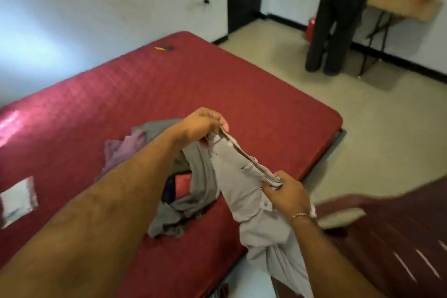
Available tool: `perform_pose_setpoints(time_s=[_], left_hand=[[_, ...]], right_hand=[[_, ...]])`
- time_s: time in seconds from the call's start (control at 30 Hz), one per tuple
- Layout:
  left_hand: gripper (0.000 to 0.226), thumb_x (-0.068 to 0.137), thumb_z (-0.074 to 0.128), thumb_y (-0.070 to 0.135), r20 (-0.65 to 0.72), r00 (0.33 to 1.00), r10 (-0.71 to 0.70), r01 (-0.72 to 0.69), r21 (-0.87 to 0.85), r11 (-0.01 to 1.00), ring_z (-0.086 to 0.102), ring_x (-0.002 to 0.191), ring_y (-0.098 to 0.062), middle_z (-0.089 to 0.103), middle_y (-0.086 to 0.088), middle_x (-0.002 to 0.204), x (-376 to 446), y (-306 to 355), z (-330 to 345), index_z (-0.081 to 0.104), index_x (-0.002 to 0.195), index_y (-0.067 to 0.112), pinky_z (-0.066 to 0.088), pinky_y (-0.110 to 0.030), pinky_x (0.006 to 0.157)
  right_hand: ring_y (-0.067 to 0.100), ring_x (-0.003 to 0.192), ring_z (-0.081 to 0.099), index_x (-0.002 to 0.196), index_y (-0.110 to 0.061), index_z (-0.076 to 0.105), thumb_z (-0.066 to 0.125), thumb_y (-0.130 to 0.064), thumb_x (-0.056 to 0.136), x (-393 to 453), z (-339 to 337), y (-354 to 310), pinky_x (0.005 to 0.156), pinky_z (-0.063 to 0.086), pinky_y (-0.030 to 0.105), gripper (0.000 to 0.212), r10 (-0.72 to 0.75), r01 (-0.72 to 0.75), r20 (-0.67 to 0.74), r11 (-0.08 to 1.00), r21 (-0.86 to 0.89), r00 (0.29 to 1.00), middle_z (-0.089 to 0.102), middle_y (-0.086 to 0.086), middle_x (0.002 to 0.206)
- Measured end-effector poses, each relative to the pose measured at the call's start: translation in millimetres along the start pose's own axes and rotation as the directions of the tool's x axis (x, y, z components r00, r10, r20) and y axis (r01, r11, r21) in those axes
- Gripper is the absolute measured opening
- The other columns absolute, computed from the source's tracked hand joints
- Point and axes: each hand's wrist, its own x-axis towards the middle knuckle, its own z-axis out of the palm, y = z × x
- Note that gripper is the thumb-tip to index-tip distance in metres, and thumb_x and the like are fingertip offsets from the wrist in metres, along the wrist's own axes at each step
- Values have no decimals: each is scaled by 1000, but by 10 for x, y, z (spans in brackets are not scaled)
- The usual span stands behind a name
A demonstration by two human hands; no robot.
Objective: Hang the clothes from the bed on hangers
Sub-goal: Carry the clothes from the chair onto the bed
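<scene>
A light grey button-up shirt (244, 191) hangs stretched between both hands above the near edge of the red bed (217, 94). My left hand (205, 124) pinches its collar end at the top. My right hand (287, 195) grips the buttoned edge lower down, and the rest of the shirt drops past the mattress edge. Under my left forearm lies a pile of clothes (174, 191): a darker grey garment, a lilac one and some dark pieces. No hanger is visible.
A white packet (18, 201) lies on the bed at left, and a small dark object (164, 47) near its far corner. A person in dark trousers (336, 24) stands by a wooden folding table (401, 5). Dark red striped fabric (391, 237) fills the lower right.
</scene>
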Motion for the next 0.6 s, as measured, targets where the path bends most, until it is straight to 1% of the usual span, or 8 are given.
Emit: perform_pose_setpoints(time_s=[0.1,0.2,0.27,0.33,0.37,0.47,0.53,0.6], left_hand=[[38,79,43,-8,-202,977,-69,67,-15,998,53,55,-23,63,-19,74,-269,-128,-911,76,79,12,46,-26,48],[36,77,47,-18,-457,888,-54,20,-78,997,60,61,-26,67,-10,61,-666,239,-1867,74,75,7,57,-36,57],[24,77,60,-13,-668,743,51,-148,-90,985,66,69,-27,74,-11,68,-910,626,-2513,76,76,5,61,-46,73],[25,80,61,-3,-860,461,219,-308,76,948,71,81,-27,78,-10,85,-1255,1008,-3100,79,81,13,62,-46,86],[29,83,57,-1,-895,304,327,-326,225,918,71,88,-23,78,-6,94,-1434,1188,-3350,79,87,16,59,-38,90],[38,83,51,-4,-776,19,631,-269,604,750,65,101,-16,72,-4,110,-1837,1530,-3634,75,107,12,46,-20,92],[44,84,51,-7,-692,-75,718,-206,715,668,63,105,-16,69,-5,118,-2148,1620,-3823,72,118,10,47,-21,92],[47,86,51,-7,-666,-92,741,-134,745,653,62,110,-19,67,-6,125,-2321,1531,-3930,69,126,10,50,-27,94]], right_hand=[[26,77,66,85,-32,59,60,-52,79,397,-78,-980,63,52,34,21,-134,135,23,985,-109,991,67,-8,76],[28,85,69,87,-31,64,59,-44,78,905,-335,-2343,69,56,35,16,-287,282,-14,946,-158,958,71,-5,85],[32,90,70,89,-29,68,62,-40,80,1063,-661,-3361,72,56,36,15,-414,400,-133,909,-116,901,73,2,90],[37,92,68,91,-22,70,66,-31,83,1084,-1021,-4303,70,51,35,13,-510,539,-358,842,-24,782,73,9,93],[37,92,67,92,-20,70,67,-25,82,1064,-1191,-4717,70,49,35,11,-529,607,-470,794,21,707,73,9,94],[33,97,66,103,-21,75,66,-12,80,928,-1522,-5424,77,53,37,26,-518,749,-674,657,80,526,73,6,103],[31,100,66,108,-24,75,66,-10,79,768,-1631,-5808,81,55,41,34,-521,813,-736,578,70,433,74,3,109],[33,102,66,111,-25,76,65,-10,79,659,-1559,-5971,84,56,44,37,-550,830,-739,558,22,390,74,2,111]])
